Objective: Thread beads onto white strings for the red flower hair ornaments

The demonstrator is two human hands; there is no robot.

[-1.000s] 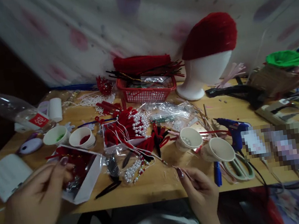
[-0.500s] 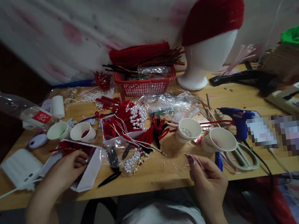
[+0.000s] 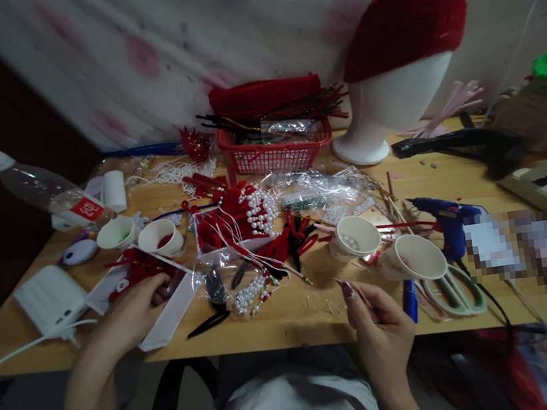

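Note:
My left hand (image 3: 139, 313) reaches into a white open box (image 3: 170, 319) at the left front of the table. Its fingers are bent down among red pieces (image 3: 135, 270), and their tips are partly hidden. Above the table's front edge, my right hand (image 3: 382, 318) is closed, thumb and forefinger pinching something thin that I cannot make out. Nearest to that hand stand a paper cup (image 3: 356, 238) with whitish beads and another paper cup (image 3: 419, 258) with small pinkish bits. Red tassels (image 3: 216, 229) and strung white pearl beads (image 3: 260, 210) lie between the hands.
A blue glue gun (image 3: 449, 219), green-handled scissors (image 3: 456, 292) and a blue pen (image 3: 410, 301) lie at the right. Behind stand a red basket (image 3: 275, 159) and a white foam head (image 3: 391, 102). A tilted bottle (image 3: 44, 185) and white charger (image 3: 48, 298) are at the left.
The view has shifted, so the table's things appear farther right. My left hand has moved slightly within the box, baring more red pieces. My right hand keeps its pinch, slightly farther left over the table.

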